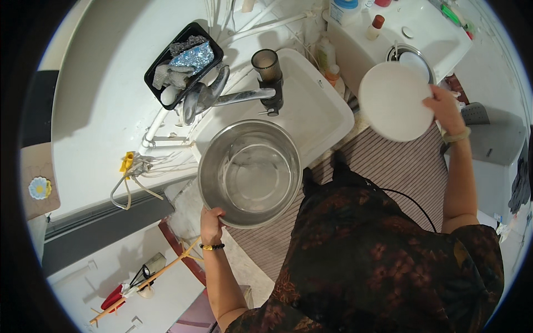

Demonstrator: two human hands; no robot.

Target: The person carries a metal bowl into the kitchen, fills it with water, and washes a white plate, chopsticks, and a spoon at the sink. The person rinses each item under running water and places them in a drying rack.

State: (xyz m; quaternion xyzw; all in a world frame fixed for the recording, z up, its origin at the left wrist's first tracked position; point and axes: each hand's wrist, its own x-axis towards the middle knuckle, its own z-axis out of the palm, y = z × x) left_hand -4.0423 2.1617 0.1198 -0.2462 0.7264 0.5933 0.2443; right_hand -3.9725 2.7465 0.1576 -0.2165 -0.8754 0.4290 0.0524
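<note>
My left hand grips the near rim of a large stainless steel basin, tilted so that its inside shows. Some water seems to lie in it, though this is hard to tell. My right hand holds a round white plate or lid by its right edge; it is slightly blurred. Behind the basin is a white sink, with a chrome faucet reaching over it. A dark ribbed cup stands in a holder beside the spout. Past the white disc, a metal pot sits at the washbasin's edge.
A black tray with sponges and scrubbers stands left of the faucet. The white washbasin at the upper right has bottles on its rim. White pipes run along the wall. A striped mat covers the floor; a grey bin stands at right.
</note>
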